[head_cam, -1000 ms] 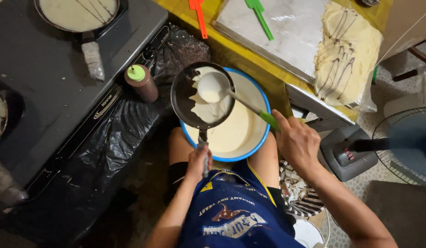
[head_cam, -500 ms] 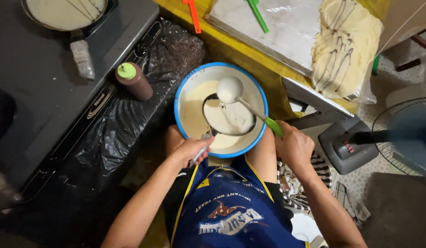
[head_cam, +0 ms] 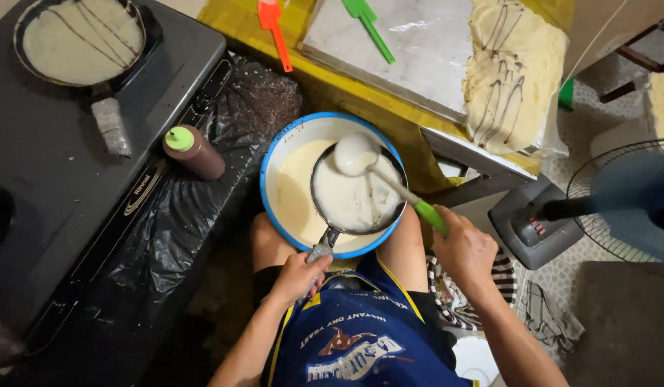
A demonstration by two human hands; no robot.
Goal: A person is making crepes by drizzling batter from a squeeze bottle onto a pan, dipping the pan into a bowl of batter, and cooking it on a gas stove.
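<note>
brown squeeze bottle point(head_cam: 194, 151) beside batter bowl point(head_cam: 285, 147), fan point(head_cam: 618, 204) right

Blue-rimmed white bowl point(head_cam: 275, 154), cream batter point(head_cam: 292, 193); green ladle handle point(head_cam: 432, 217); brown bottle point(head_cam: 196, 152), green cap.

Two hands are showing: the left hand point(head_cam: 297, 274) is gripping the handle of one small pan point(head_cam: 357, 195), and the right hand point(head_cam: 466, 252) is holding one ladle point(head_cam: 355, 153) by its green grip. Under the left hand's pan one blue-rimmed bowl point(head_cam: 283, 154) is sitting, and far beyond that hand a second pan point(head_cam: 81, 39) is resting on one stove point(head_cam: 53, 179), with one brown squeeze bottle point(head_cam: 194, 151) standing between. Beyond the right hand two spatulas are lying, one orange point(head_cam: 273, 27) and one green point(head_cam: 369, 27), while one fan point(head_cam: 622, 204) is standing out past it.
</note>
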